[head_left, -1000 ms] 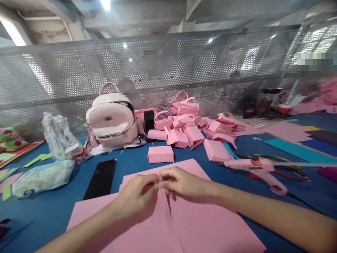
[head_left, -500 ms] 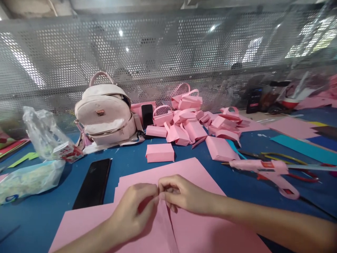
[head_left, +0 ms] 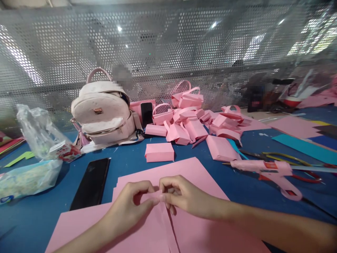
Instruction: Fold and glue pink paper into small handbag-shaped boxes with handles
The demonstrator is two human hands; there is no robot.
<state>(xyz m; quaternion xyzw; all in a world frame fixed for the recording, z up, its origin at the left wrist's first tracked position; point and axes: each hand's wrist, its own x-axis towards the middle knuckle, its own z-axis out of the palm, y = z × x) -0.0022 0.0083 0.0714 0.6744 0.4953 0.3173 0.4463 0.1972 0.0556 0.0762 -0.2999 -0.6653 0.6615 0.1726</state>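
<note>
My left hand (head_left: 135, 202) and my right hand (head_left: 181, 195) meet at the upper end of a folded piece of pink paper (head_left: 155, 218). Left thumb and fingers pinch its top edge. The right thumb and bent fingers grip the same edge just beside them. A narrow folded flap runs from the pinch down toward the bottom of the view. Beneath both hands lie larger sheets of pink paper (head_left: 195, 172), loosely stacked. Beyond them sits a closed pink paper box (head_left: 159, 152). Parts of the right fingers are hidden behind the thumb.
Pink paper bags (head_left: 184, 123) are heaped at the back beside a pale backpack (head_left: 102, 112). A black phone (head_left: 91, 182) lies left of the sheets, near plastic bags (head_left: 31, 179). On the right rest a pink glue gun (head_left: 273, 172) and scissors (head_left: 286, 158). A perforated metal panel (head_left: 163, 45) stands behind.
The left fingers have lifted and parted slightly from the right hand, showing more of the paper's top edge. The right hand stays nearly in place, and the view has shifted a little.
</note>
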